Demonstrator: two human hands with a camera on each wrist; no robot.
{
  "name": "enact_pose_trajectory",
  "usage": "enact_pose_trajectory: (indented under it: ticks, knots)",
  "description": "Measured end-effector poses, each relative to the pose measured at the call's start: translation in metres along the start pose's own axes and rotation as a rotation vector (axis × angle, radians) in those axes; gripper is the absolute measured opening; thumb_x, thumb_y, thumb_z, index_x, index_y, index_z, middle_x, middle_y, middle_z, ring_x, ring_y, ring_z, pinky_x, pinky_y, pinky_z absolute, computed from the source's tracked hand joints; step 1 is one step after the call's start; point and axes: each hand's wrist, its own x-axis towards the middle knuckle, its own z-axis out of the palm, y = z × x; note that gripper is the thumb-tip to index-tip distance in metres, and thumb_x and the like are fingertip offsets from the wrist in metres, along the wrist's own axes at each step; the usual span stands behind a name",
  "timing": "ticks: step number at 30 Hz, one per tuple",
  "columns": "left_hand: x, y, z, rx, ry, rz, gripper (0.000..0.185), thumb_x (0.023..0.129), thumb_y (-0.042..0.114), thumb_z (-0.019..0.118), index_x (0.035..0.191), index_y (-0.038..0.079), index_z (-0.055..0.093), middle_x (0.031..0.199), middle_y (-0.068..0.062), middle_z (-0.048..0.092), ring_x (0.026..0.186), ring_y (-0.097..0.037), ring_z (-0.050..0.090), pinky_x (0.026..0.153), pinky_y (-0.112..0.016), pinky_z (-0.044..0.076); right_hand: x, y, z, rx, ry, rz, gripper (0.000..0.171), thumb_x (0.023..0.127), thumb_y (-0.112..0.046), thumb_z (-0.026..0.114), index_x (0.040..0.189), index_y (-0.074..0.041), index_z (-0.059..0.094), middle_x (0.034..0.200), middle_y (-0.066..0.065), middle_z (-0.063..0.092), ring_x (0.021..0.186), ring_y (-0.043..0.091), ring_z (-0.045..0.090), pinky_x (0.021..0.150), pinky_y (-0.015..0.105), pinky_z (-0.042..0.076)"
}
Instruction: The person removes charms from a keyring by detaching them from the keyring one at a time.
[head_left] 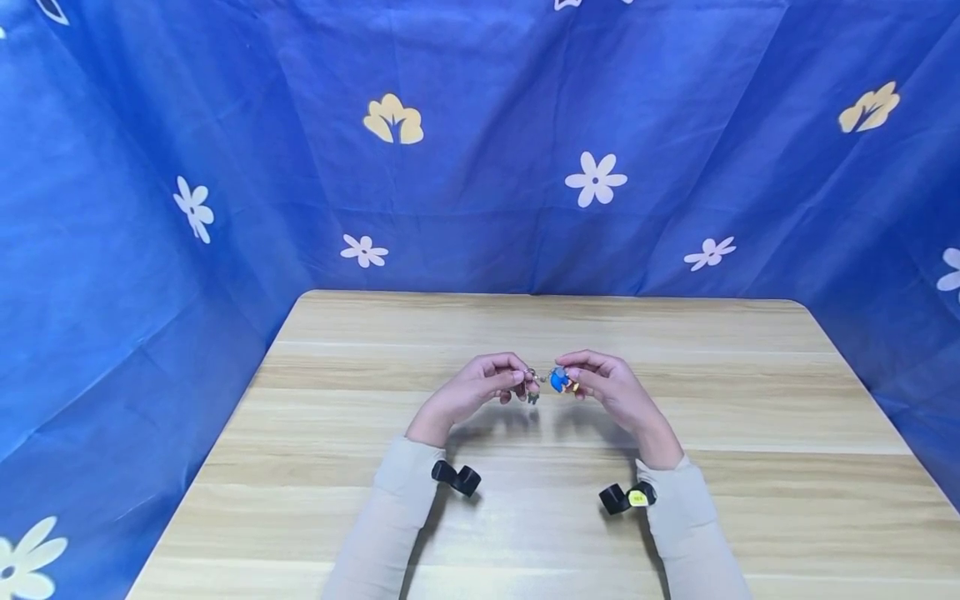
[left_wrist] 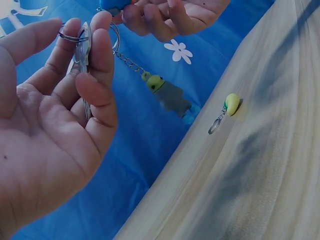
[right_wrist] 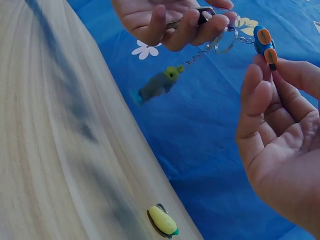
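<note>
My left hand (head_left: 476, 387) holds metal keys (left_wrist: 85, 60) between its thumb and fingers, with a split ring (right_wrist: 218, 47) next to the fingertips. From that ring a small figurine (left_wrist: 170, 95) with a yellow-green head and grey body dangles on a chain. A blue figurine (right_wrist: 260, 44) with orange feet, chained to the same ring, is pinched between thumb and fingers of my right hand (head_left: 611, 387). The two hands face each other above the table, and the chain spans the gap between them.
A yellow charm (left_wrist: 232, 104) with a green end and its own metal ring (left_wrist: 215, 125) lies on the wooden table (head_left: 360, 417) below the hands. Blue cloth (head_left: 480, 208) with flower prints hangs behind the table and at both sides.
</note>
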Motion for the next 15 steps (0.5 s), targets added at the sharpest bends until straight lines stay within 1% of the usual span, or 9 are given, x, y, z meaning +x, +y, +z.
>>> enact_pose_trajectory:
  ticks: [3, 5, 7, 12, 15]
  knots:
    - [0.0, 0.001, 0.0, -0.006, 0.016, -0.008, 0.012, 0.095, 0.011, 0.054, 0.095, 0.018, 0.063, 0.093, 0.009, 0.072, 0.082, -0.011, 0.062, 0.067, -0.021, 0.043, 0.001, 0.002, 0.001, -0.019, -0.032, 0.008, 0.026, 0.095, -0.006, 0.051, 0.102, -0.023, 0.07, 0.1, -0.008, 0.069, 0.081, 0.005, 0.062, 0.068, 0.021, 0.053]
    - [0.0, 0.001, 0.001, -0.016, 0.031, -0.016, 0.013, 0.094, 0.01, 0.054, 0.093, 0.019, 0.063, 0.094, 0.009, 0.072, 0.081, -0.01, 0.061, 0.068, -0.021, 0.043, 0.001, 0.004, 0.002, -0.007, -0.058, 0.006, 0.025, 0.096, -0.007, 0.05, 0.101, -0.022, 0.069, 0.1, -0.008, 0.068, 0.082, 0.005, 0.063, 0.069, 0.022, 0.054]
    - [0.0, 0.002, 0.001, -0.039, 0.048, -0.027, 0.014, 0.094, 0.008, 0.054, 0.092, 0.018, 0.063, 0.094, 0.009, 0.072, 0.081, -0.009, 0.06, 0.068, -0.021, 0.044, 0.001, 0.007, 0.003, 0.035, -0.091, 0.01, 0.024, 0.098, -0.007, 0.048, 0.102, -0.02, 0.068, 0.096, -0.007, 0.068, 0.082, 0.005, 0.063, 0.069, 0.022, 0.055]
    - [0.0, 0.005, 0.003, -0.104, 0.079, -0.045, 0.016, 0.093, 0.005, 0.052, 0.091, 0.017, 0.062, 0.096, 0.006, 0.071, 0.078, -0.007, 0.059, 0.067, -0.019, 0.046, 0.004, 0.012, 0.009, 0.181, -0.161, 0.041, 0.021, 0.102, -0.01, 0.041, 0.103, -0.015, 0.062, 0.088, -0.005, 0.065, 0.079, 0.007, 0.064, 0.066, 0.019, 0.054]
    - [0.0, 0.006, 0.004, -0.103, 0.087, -0.044, 0.015, 0.094, 0.004, 0.051, 0.092, 0.016, 0.061, 0.096, 0.005, 0.07, 0.077, -0.008, 0.059, 0.066, -0.019, 0.046, 0.005, 0.013, 0.013, 0.231, -0.176, 0.067, 0.02, 0.102, -0.012, 0.041, 0.102, -0.014, 0.06, 0.086, -0.005, 0.063, 0.076, 0.007, 0.063, 0.064, 0.018, 0.053]
